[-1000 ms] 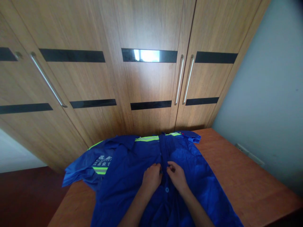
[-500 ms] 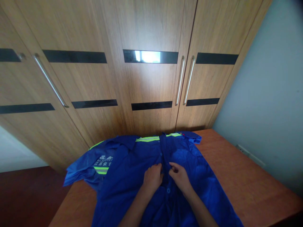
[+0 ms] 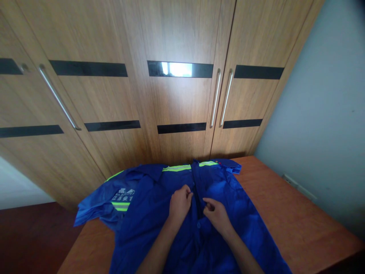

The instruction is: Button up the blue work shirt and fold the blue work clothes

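A blue work shirt lies front up on the wooden table, its collar end toward the cupboard. Yellow-green reflective strips cross its chest and a sleeve, which also bears white lettering. Down the middle, the front placket is parted, and a button shows below my hands. My left hand pinches the placket edge on the left side, thumb and forefinger together. Opposite it, my right hand is closed with curled fingers on the right front edge. Whether a button sits in either pinch is hidden.
Behind the table stands a wooden cupboard with dark bands and long metal handles. A pale wall with a socket strip runs along the right. Dark red floor shows at lower left.
My left hand has moved up the placket, slightly away from my right hand, its pinch now higher. The right hand stays at nearly the same spot. The view has shifted slightly.
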`<state>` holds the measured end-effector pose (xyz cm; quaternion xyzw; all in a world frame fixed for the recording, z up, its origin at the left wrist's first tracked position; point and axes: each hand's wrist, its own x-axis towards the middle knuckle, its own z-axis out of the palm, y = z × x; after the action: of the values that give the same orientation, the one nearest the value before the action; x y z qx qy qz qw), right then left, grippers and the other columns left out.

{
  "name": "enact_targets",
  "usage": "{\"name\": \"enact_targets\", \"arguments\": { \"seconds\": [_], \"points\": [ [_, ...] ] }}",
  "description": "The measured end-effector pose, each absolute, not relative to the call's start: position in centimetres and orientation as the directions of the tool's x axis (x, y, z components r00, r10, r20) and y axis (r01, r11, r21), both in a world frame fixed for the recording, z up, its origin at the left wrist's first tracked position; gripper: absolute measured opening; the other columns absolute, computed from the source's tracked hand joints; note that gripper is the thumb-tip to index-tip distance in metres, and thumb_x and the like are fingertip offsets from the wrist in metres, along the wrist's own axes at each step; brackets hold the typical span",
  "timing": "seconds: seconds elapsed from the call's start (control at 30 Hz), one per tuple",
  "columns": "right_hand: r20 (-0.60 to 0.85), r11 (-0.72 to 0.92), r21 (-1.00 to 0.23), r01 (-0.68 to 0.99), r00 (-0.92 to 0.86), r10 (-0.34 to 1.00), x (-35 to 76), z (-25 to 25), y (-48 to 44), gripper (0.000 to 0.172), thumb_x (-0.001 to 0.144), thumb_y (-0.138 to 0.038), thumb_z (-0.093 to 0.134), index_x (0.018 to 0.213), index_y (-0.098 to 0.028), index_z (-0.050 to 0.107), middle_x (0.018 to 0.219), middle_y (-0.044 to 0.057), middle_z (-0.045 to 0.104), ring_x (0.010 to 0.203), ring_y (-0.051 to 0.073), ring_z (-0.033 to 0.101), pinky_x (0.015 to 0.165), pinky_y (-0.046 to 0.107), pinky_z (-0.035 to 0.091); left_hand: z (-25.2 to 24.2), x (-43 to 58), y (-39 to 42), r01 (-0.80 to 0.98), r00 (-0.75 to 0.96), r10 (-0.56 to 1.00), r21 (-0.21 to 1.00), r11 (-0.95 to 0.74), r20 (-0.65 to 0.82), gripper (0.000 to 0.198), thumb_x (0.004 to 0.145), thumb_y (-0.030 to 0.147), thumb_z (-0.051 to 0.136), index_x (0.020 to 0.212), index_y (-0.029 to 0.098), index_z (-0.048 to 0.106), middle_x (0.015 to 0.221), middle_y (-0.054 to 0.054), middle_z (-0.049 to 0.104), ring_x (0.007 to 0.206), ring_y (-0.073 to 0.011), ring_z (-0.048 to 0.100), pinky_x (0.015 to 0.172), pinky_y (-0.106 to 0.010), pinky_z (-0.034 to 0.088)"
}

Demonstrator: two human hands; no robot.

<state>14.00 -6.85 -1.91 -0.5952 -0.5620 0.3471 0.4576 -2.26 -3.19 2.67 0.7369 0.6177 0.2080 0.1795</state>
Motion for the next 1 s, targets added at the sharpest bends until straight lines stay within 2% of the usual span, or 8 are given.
{"name": "enact_targets", "arguments": {
  "seconds": [0.27,0.6,0.83,1.0],
  "points": [
    [0.116,0.066,-0.946,0.318,0.141,0.983,13.4,-1.1,-6.6,0.043,0.068,-0.028,0.050,0.099,-0.006,0.072,0.063,0.002,0.061,0.060,0.017,0.057,0.062,0.027,0.046,2.3,-1.3,-4.2,0.739,0.204,0.958,0.609,-0.287,0.204,0.014,0.084,0.013,0.051,0.090,0.022,0.061,0.078,0.002,0.068,0.075,-0.0123,0.064,0.070,-0.020,0.042],
    [0.139,0.075,-0.928,0.365,0.150,0.979,13.0,-1.4,-6.7,0.039,0.069,-0.025,0.050,0.097,-0.010,0.073,0.062,0.001,0.063,0.059,0.017,0.059,0.060,0.027,0.046,0.9,-1.4,-4.9,0.759,0.182,0.952,0.580,-0.295,0.246,0.023,0.080,0.004,0.047,0.082,0.020,0.062,0.079,-0.003,0.063,0.076,-0.0182,0.062,0.071,-0.026,0.042],
    [0.140,0.093,-0.918,0.385,0.095,0.986,12.8,-2.1,-6.6,0.041,0.070,-0.022,0.048,0.102,-0.010,0.071,0.067,0.002,0.066,0.063,0.018,0.061,0.063,0.027,0.047,0.0,-1.2,-4.8,0.676,0.176,0.953,0.673,-0.300,0.248,0.024,0.079,0.006,0.051,0.088,0.021,0.067,0.078,-0.001,0.068,0.072,-0.0145,0.064,0.068,-0.022,0.045],
    [0.134,0.100,-0.902,0.420,0.051,0.990,12.7,-1.9,-6.7,0.041,0.070,-0.019,0.048,0.103,-0.009,0.069,0.065,0.001,0.062,0.061,0.016,0.060,0.061,0.025,0.046,0.0,-1.4,-4.9,0.652,0.163,0.952,0.696,-0.302,0.260,0.025,0.081,0.008,0.050,0.090,0.021,0.070,0.083,-0.003,0.071,0.078,-0.0166,0.066,0.072,-0.025,0.047]
  ]
}}
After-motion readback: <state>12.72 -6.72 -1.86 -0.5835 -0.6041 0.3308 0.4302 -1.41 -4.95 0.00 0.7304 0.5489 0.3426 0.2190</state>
